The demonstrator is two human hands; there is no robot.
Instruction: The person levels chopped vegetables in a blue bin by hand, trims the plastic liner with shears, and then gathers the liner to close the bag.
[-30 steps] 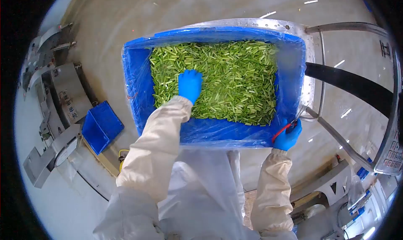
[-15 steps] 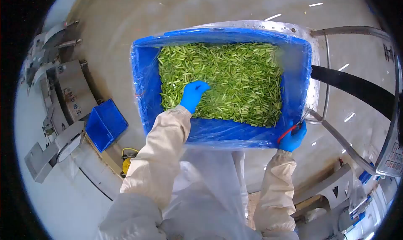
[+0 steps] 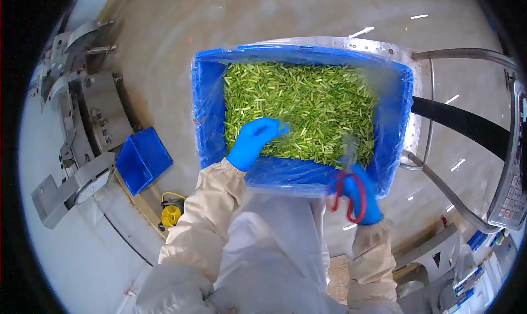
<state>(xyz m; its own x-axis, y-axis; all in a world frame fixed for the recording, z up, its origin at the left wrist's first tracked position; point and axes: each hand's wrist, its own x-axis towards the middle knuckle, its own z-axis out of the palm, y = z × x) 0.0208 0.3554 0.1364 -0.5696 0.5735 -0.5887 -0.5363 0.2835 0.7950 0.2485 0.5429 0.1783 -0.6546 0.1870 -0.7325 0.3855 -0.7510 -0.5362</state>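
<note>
My left hand [image 3: 253, 142], in a blue glove, is over the left part of a mass of chopped green stalks [image 3: 307, 113]. Its fingers are pinched together; whatever is between the tips is too small to make out. The stalks fill a blue crate [image 3: 208, 102] lined with clear plastic film. In my right hand [image 3: 366, 201], also blue-gloved, is a pair of scissors [image 3: 355, 196] with red handles. The blades point away from me over the crate's near right corner and are smeared by motion.
Under the crate is a round-edged metal platform [image 3: 409, 56], with a metal frame and a keypad display [image 3: 508, 201] to the right. On the left stand a smaller blue bin [image 3: 144, 160], grey metal equipment [image 3: 101, 113] and a yellow object [image 3: 171, 215].
My right hand has swung left and inward with the scissors, from the crate's right corner to its near edge. My left hand stays pinched over the stalks, and the whole view has shifted slightly.
</note>
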